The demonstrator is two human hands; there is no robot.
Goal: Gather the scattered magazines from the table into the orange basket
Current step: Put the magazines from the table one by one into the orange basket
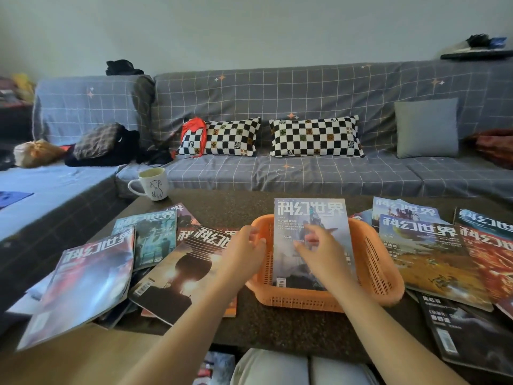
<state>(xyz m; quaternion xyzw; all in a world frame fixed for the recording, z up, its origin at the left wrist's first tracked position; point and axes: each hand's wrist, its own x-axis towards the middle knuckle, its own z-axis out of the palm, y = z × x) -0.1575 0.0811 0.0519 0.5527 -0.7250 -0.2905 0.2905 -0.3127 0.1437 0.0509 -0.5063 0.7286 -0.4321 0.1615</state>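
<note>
Both hands [283,254] hover over orange basket [374,262] holding one magazine [308,218]

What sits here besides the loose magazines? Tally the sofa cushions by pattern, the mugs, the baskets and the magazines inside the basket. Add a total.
Checkered cushions: 2
Grey cushion: 1
Mug: 1
Orange basket: 1
Magazine in the basket: 1
Total: 6
</note>
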